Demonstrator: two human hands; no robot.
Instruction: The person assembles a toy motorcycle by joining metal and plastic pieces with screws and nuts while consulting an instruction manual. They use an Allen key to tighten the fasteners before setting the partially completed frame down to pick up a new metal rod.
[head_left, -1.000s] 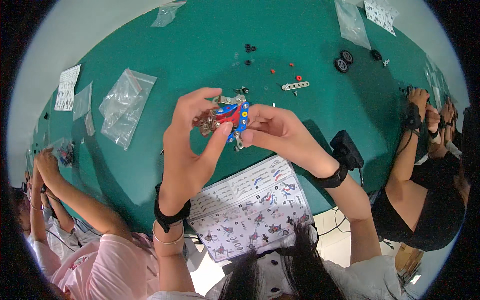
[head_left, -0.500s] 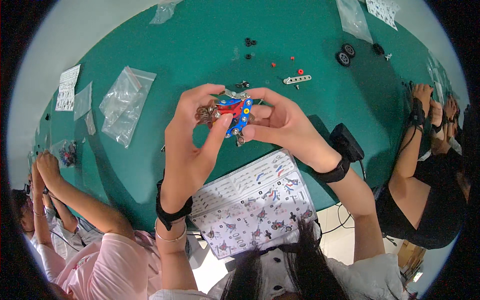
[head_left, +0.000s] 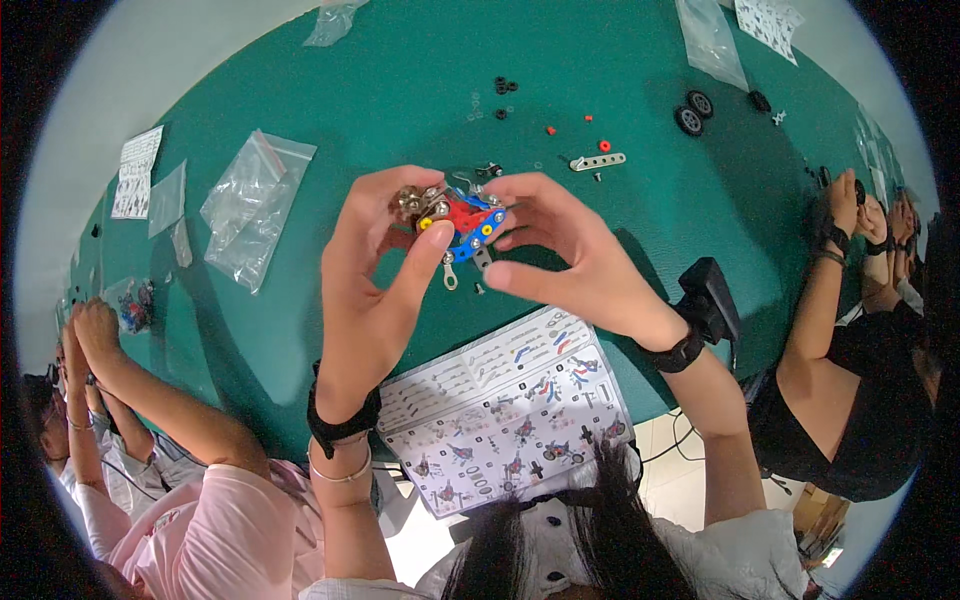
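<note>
Nearest me: instruction sheet (head_left: 505,410) flat at table edge, unmoved. Above it, my left hand (head_left: 375,270) curled, thumb and fingers pinching gear end of small metal construction model (head_left: 450,215); right hand (head_left: 560,250) closed on its blue-plate end. Since a second ago I see model raised and turned slightly, grips unchanged: I judge fitting continues. Beyond: perforated metal strip (head_left: 598,161), black wheels (head_left: 692,112), empty plastic bag (head_left: 250,205) on green table (head_left: 400,80).
</note>
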